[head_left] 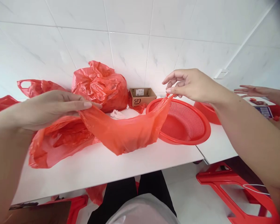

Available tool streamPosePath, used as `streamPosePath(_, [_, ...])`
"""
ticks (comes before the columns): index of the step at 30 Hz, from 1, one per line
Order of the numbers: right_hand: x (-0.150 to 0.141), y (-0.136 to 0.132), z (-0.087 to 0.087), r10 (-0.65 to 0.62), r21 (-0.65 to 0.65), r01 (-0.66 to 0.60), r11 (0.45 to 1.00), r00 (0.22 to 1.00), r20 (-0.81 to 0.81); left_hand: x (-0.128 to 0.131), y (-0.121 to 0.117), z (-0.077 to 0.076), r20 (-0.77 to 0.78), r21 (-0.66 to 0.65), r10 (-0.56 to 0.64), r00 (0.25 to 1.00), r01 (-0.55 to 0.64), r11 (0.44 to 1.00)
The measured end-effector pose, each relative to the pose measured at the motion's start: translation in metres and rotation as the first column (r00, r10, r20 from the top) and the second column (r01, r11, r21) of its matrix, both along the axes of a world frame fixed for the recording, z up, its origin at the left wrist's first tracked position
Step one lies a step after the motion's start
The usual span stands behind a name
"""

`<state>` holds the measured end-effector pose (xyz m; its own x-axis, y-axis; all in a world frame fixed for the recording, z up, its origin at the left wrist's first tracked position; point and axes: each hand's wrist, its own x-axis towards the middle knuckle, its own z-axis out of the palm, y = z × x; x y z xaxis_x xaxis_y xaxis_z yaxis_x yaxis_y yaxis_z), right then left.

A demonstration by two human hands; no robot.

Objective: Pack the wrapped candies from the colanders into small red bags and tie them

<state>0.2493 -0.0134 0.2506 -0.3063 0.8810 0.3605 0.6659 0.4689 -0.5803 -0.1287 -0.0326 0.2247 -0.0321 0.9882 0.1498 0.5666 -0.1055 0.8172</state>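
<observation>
A red plastic bag (128, 133) hangs stretched between my two hands above the white table. My left hand (60, 105) pinches its left end between thumb and fingers. At the upper right corner, my right hand (186, 84) grips the other end between thumb and fingertips. The bag sags in the middle, and I cannot tell what, if anything, is inside. Behind its right end sits a red perforated plastic basket (189, 121). Under my left forearm and hand lies another crumpled red bag (58, 146), its mouth spread open.
A full red bag (100, 87) stands against the tiled wall, beside a small cardboard box (142, 96). White crumpled paper (118, 114) lies near it. A second red basket (207, 112) is farther right, near another person's hand (254, 90). A red stool (235, 186) stands below.
</observation>
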Motion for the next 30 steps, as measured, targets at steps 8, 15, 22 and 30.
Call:
streamPosePath(8, [-0.053, -0.005, -0.005, 0.351, -0.11, -0.354, 0.929, 0.935, -0.043, 0.069, 0.0, -0.03, 0.66, -0.117, -0.288, 0.694, 0.474, 0.873])
streamPosePath(15, [-0.113, -0.011, -0.012, 0.457, -0.021, -0.457, 0.889, 0.889, -0.016, 0.082, -0.006, -0.038, 0.388, -0.257, -0.498, 0.775, 0.61, 0.749])
streamPosePath(22, [-0.112, -0.001, -0.043, 0.419, 0.087, -0.41, 0.908, 0.876, -0.241, 0.089, -0.005, -0.045, 0.41, -0.193, -0.413, 0.813, 0.52, 0.832])
streamPosePath(30, [-0.089, -0.016, -0.063, 0.372, -0.053, -0.404, 0.913, 0.881, -0.293, 0.089, 0.001, -0.053, 0.548, -0.161, -0.299, 0.781, 0.45, 0.879])
